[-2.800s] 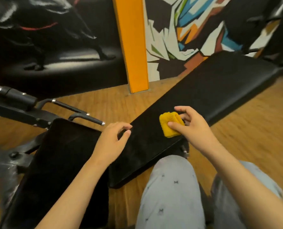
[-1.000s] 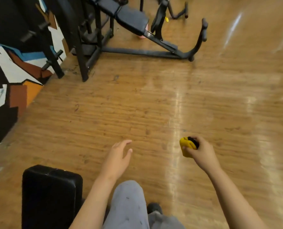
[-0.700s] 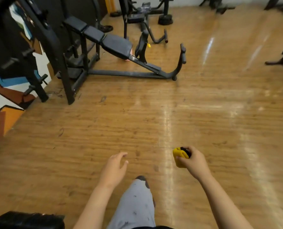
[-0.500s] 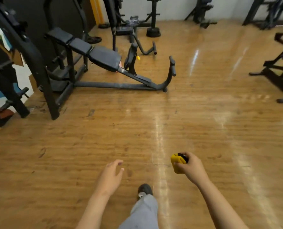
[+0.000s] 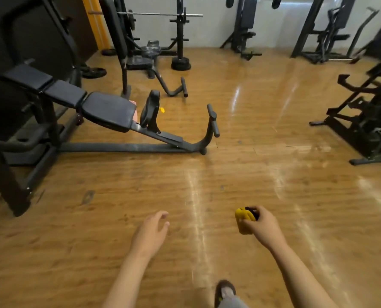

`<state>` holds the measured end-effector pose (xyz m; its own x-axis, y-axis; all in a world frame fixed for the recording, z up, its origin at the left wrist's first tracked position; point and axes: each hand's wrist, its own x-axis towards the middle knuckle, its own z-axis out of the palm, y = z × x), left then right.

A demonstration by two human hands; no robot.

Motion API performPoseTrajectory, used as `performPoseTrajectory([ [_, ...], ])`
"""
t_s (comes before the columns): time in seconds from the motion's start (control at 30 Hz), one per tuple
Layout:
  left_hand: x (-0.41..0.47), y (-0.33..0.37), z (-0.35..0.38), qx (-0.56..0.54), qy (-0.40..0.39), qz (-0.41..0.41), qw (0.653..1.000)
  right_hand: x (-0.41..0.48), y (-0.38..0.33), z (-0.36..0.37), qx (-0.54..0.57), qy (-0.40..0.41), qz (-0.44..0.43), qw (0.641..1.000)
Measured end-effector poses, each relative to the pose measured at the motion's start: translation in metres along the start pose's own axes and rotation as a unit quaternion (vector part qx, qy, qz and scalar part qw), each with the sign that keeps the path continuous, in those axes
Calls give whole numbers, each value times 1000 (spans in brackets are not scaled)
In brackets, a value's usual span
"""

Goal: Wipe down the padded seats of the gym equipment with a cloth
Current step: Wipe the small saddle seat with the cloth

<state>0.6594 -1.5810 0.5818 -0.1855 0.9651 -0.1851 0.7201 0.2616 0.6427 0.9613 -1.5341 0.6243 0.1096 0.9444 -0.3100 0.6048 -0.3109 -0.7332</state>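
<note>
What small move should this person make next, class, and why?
Probably a step toward the padded bench ahead on the left: the right hand grips the yellow cloth, the left hand is free, and both are over wooden floor, touching no pad.

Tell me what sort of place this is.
Most likely a gym: a black padded bench on a steel frame, a silver barbell resting across a black rack, and a round black weight plate lying on the wooden floor.
</note>
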Motion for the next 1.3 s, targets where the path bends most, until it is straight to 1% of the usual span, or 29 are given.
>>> performPoseTrajectory([
  [0.1,57,10,10,-15,-6,1,1000,58,-14,9,-19,-23,4,1000],
  [0.23,148,28,13,-4,-13,-6,1000,155,-45,10,-29,-46,-8,998],
  [0.37,253,52,-13,-22,16,-38,999,267,-104,-8,-38,-65,-36,997],
  [0.53,359,75,-41,-33,68,-46,996,381,-181,-18,-44,-74,-69,994],
  [0.63,400,69,-40,-30,52,-66,996,430,-200,-2,-44,-93,-62,993],
  [0.77,470,47,-37,-33,19,-88,995,504,-215,42,-55,-119,-26,991],
  [0.87,538,34,-58,-26,10,-87,996,559,-243,74,-61,-128,-10,990],
  [0.93,591,30,-85,-21,7,-82,996,597,-272,88,-57,-121,-8,991],
  [1.07,691,34,-145,2,20,-66,998,664,-335,103,-35,-76,-38,996],
  [1.13,736,40,-166,13,22,-63,998,696,-358,110,-34,-65,-52,996],
  [1.2,773,44,-174,19,21,-66,997,728,-371,116,-35,-69,-51,996],
  [1.3,816,46,-163,12,8,-82,997,775,-379,127,-56,-104,-49,992],
])
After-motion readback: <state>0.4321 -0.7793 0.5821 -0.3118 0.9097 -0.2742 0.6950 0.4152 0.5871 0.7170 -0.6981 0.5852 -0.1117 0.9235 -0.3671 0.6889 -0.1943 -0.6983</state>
